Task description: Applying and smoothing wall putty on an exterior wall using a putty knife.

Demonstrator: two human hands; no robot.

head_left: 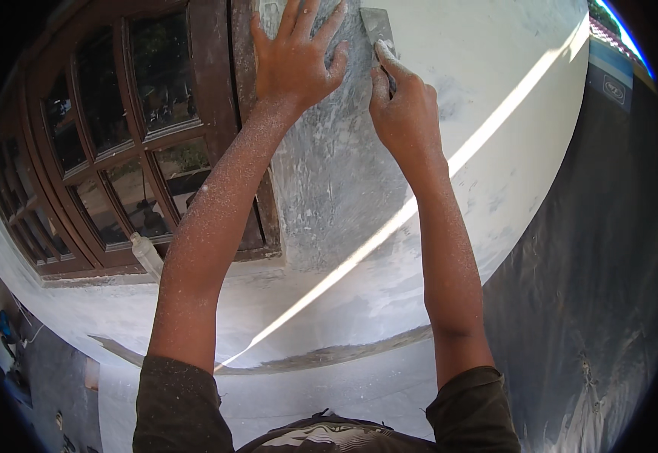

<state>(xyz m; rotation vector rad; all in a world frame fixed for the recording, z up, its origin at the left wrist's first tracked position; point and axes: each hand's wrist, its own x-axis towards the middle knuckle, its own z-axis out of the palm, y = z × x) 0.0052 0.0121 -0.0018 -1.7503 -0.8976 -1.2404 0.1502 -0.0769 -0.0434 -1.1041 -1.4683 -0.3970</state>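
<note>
My right hand [407,106] grips a putty knife [378,26], its flat grey blade pointing up against the wall. The index finger lies along the tool, and the handle is mostly hidden in the fist. To its left, my left hand [297,57] rests with fingers spread at the wall's edge beside the wooden window frame. Between and around both hands the wall [344,174] is patchy grey, turning cream-white to the right. Pale dust speckles both forearms.
A brown wooden window [129,128] with dark panes is on the left. A clear plastic bottle [146,255] stands at its sill, beside my left forearm. Dark sheeting [570,287] hangs at the right. People [3,330] are small at the far lower left.
</note>
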